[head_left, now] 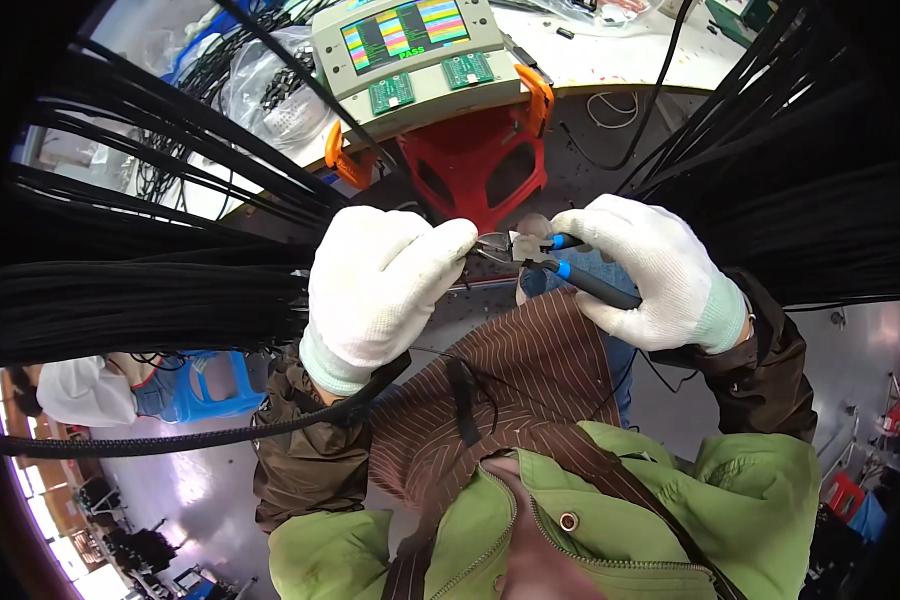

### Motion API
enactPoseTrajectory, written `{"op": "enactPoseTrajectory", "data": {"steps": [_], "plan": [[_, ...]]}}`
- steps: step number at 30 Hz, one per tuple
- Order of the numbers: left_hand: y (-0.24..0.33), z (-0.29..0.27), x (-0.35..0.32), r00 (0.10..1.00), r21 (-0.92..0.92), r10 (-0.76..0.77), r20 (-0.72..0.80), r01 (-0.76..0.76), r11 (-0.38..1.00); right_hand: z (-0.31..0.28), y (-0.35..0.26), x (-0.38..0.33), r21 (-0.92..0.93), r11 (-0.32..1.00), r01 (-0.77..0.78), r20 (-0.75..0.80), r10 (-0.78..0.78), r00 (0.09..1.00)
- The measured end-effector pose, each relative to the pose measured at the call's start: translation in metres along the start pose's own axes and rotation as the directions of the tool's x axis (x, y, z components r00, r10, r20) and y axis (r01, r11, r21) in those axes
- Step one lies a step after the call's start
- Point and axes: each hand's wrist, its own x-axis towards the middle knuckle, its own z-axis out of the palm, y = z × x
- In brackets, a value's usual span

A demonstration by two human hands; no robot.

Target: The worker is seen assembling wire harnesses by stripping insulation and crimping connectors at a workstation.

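In the head view, the pliers point(562, 269) are lying between the two gloved hands, their jaws pointing left and their blue-and-black handles spreading apart to the right. The right hand point(660, 265) is holding the pliers, its grip clamping around the handles. The left hand point(375, 280) is hovering just left of the pliers, its grip pressing thumb and fingers together beside the jaw tips; whether it is holding anything, I cannot tell, as the glove is hiding it.

Black cables point(120, 290) are hanging left of the pliers, and other cables point(840, 190) are hanging to their right. Beyond the pliers, a red stool point(475, 165) is standing, and farther beyond, a beige device point(429, 83) is resting on the white surface point(610, 60), carrying two green boards point(392, 93) and showing a lit screen point(406, 34). Nearer the body than the pliers, a striped apron point(510, 350) is draping.
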Motion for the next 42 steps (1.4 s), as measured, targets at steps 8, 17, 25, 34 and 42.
{"op": "enactPoseTrajectory", "data": {"steps": [8,17,25,34,42], "plan": [[-0.002,0.011,-0.009,0.993,-0.034,-0.103,0.053,0.105,0.994,-0.003,0.002,-0.007,-0.071,0.997,-0.04,0.01,0.041,0.999],[0.006,0.01,-0.014,0.981,-0.1,-0.186,0.056,0.191,0.977,-0.003,-0.006,-0.003,-0.086,0.996,-0.02,0.003,0.021,1.0],[0.0,0.007,-0.019,0.993,-0.041,-0.121,0.002,0.121,0.992,0.0,-0.009,0.003,-0.177,0.984,0.031,-0.008,-0.033,0.999],[-0.001,0.006,-0.024,0.996,0.013,-0.085,0.026,0.084,0.996,0.005,-0.005,0.002,-0.02,1.0,-0.021,0.09,0.023,0.996],[0.005,0.008,-0.027,0.996,0.001,-0.076,0.041,0.076,0.997,0.016,-0.006,0.004,-0.187,0.982,-0.036,0.046,0.046,0.998]]}}
